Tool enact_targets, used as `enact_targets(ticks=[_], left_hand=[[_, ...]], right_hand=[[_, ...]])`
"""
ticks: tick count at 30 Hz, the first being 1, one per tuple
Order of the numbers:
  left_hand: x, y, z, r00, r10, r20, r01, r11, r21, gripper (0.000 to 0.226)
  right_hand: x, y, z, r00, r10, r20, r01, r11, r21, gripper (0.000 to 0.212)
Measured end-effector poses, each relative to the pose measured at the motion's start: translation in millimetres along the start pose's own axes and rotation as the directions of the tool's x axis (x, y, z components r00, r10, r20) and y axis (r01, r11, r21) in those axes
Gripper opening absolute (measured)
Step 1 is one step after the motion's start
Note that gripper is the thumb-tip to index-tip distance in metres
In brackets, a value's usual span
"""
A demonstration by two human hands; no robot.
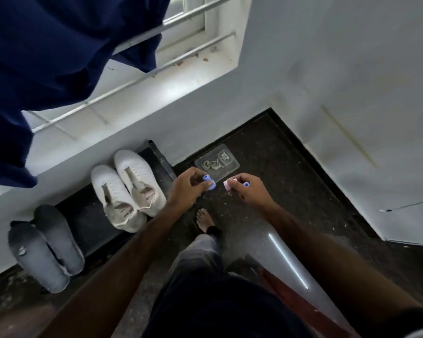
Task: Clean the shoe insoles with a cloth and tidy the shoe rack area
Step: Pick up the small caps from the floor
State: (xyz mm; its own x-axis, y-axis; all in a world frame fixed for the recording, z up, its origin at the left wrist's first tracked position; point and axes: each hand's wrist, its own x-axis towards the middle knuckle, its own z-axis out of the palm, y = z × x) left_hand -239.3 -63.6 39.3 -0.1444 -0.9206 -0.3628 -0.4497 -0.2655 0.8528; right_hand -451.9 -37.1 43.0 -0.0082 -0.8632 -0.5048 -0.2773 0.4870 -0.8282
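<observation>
the pair of white lace-up fabric shoes (128, 189) sits just left of the left hand (188, 186), side by side on a low black shoe rack (160, 159) against the white wall (205, 113), toes toward the wall; their open mouths show worn, brownish-stained insoles and frayed heel linings. farther left of that hand, well apart from it, a pair of dark grey fabric shoes (45, 247) lies the same way, scuffed pale at the heels, with the insides too dark to read. the left hand is curled, pinching a small lilac plastic spool-shaped piece (210, 182) between thumb and fingertips. the right hand (248, 190) is curled too, holding a small pale pink cylinder (227, 185) at its fingertips and a second small blue ring-ended piece (246, 184) against the index side; what these small pieces are is hard to tell. just beyond both hands, on the dark speckled stone floor (291, 181), lies a clear plastic blister tray (217, 162) with small loops and bits inside, too blurred to name. below the hands a bare foot (204, 219) stands on the floor, the leg in grey trousers. a dark navy cloth (47, 57) hangs over a metal window rail, far up and left of the hands, cut off by the picture's edge.
</observation>
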Motion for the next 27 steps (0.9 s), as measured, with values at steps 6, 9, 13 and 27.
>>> enact_targets(ticks=[6, 9, 13, 27], left_hand=[[84, -18, 37, 0.989, -0.148, 0.016, 0.149, 0.987, -0.063, 0.014], [132, -46, 60, 0.971, -0.238, -0.021, 0.236, 0.969, -0.071, 0.015], [195, -105, 109, 0.922, -0.381, -0.075, 0.376, 0.924, -0.073, 0.019], [386, -397, 285, 0.87, -0.467, -0.159, 0.493, 0.833, 0.251, 0.034]], right_hand=[[87, 30, -31, 0.985, 0.166, -0.044, -0.165, 0.986, 0.015, 0.012], [145, 63, -36, 0.975, 0.218, -0.046, -0.219, 0.975, -0.022, 0.008], [225, 124, -38, 0.961, 0.27, -0.056, -0.274, 0.957, -0.09, 0.008], [498, 403, 13, 0.955, 0.26, 0.139, -0.178, 0.883, -0.434, 0.031]])
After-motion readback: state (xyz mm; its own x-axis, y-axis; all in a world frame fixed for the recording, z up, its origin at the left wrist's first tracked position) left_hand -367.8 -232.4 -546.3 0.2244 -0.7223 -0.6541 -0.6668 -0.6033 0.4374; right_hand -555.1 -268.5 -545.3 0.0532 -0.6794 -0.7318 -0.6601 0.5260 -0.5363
